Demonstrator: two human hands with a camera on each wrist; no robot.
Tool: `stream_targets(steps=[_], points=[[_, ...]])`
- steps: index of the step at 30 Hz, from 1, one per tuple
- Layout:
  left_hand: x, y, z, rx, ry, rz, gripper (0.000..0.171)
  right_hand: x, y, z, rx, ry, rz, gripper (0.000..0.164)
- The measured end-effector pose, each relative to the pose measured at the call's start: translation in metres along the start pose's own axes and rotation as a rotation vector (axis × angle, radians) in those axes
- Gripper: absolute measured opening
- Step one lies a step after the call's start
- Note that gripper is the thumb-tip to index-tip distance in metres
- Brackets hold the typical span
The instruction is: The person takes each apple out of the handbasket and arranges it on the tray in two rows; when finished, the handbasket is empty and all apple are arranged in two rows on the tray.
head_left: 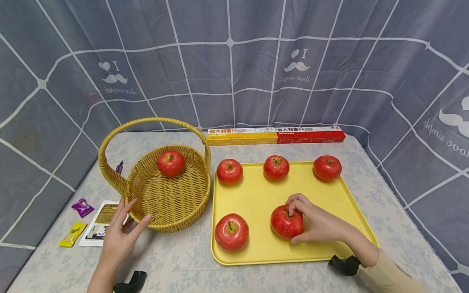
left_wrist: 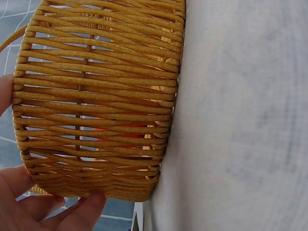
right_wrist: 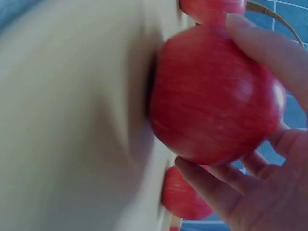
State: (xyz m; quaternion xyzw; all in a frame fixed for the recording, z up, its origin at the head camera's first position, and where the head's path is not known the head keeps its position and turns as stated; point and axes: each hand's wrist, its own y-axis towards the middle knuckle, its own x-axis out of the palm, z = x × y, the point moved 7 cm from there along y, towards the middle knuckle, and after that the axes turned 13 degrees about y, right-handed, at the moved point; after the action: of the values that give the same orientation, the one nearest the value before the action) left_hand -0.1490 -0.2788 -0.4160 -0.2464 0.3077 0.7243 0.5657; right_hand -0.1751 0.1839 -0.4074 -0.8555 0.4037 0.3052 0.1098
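Note:
My left hand (head_left: 118,240) holds the near-left side of a woven basket (head_left: 172,201) with a tall arched handle. In the left wrist view, its fingertips press the basket's outer wall (left_wrist: 96,120). One red apple (head_left: 171,164) lies inside, towards the back. On the yellow tray (head_left: 253,199), my right hand (head_left: 316,223) grips a red apple (head_left: 283,224), thumb on one side and fingers on the other. Whether this apple touches the tray I cannot tell. Another apple (head_left: 232,232) sits at the tray's near left; three more, including the corner apple (head_left: 327,168), line its far edge.
Two pasta boxes, one yellow (head_left: 242,139) and one red (head_left: 311,137), lie along the back of the table. Left of the basket are a purple wrapped sweet (head_left: 82,207), a yellow packet (head_left: 73,234) and a white-edged pouch (head_left: 99,226). A grey curtain (head_left: 253,65) surrounds the table.

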Motion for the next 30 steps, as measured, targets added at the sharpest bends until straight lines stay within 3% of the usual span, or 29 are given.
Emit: stream_targets(steps=[4, 7, 12, 16, 21, 25, 30], points=[[-0.001, 0.0, 0.0, -0.002, 0.012, 0.006, 0.067, -0.001, 0.001, -0.006, -0.017, -0.001, -0.038, 0.057], [-0.002, -0.001, 0.002, 0.002, 0.009, 0.008, 0.067, -0.005, 0.005, -0.011, 0.016, -0.001, -0.089, 0.061], [-0.001, -0.001, 0.003, 0.008, 0.004, 0.009, 0.067, -0.027, 0.025, -0.034, 0.065, -0.068, -0.149, 0.065], [-0.001, -0.002, 0.001, -0.002, 0.006, 0.009, 0.067, -0.05, 0.054, -0.07, 0.003, -0.137, -0.132, 0.061], [-0.002, -0.004, -0.001, -0.011, -0.008, 0.012, 0.065, -0.069, 0.099, -0.117, -0.123, -0.067, -0.106, 0.052], [-0.002, -0.003, 0.0, -0.001, -0.019, 0.012, 0.065, -0.068, 0.137, -0.145, -0.22, 0.003, -0.092, 0.044], [-0.003, -0.002, 0.003, 0.014, -0.025, 0.01, 0.065, -0.049, 0.181, -0.175, -0.34, 0.118, -0.113, 0.038]])
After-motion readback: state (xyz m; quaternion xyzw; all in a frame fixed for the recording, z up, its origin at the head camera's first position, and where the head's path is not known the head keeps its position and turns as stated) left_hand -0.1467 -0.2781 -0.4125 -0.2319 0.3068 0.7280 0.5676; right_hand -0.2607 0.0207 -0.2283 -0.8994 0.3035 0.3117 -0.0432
